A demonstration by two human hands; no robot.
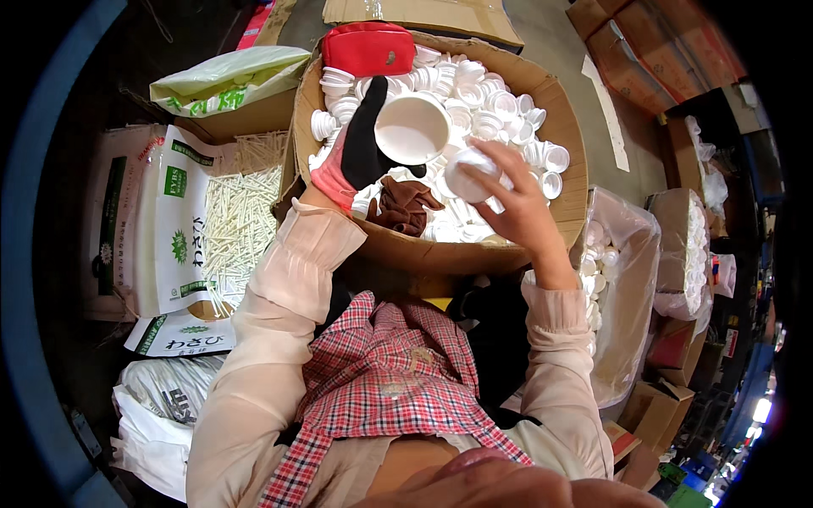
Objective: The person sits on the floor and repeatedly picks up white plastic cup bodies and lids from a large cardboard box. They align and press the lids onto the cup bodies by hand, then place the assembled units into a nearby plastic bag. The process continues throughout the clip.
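Cups: two in hand, the rest too many to count. Left hand (360, 148), in a black-and-pink glove, is closed around one white cup (412, 129), held tilted with its open mouth toward the camera, above the carton (440, 250). Right hand (517, 203), bare, fingers curled around a second white piece (471, 175), a small cup or lid, cannot tell which; it sits just right of and below the first cup, near but apart. One round-bulged cardboard carton in front of the person, heaped with small white cups (500, 106), loose and in short stacks. One red pouch (369, 48) on the carton's far rim. One brown cloth (405, 206) lying inside at the near edge. To the left, one box of white sticks (241, 216) beside printed white-and-green bags (174, 229). To the right, one plastic-lined box (622, 279) holding more white cups.
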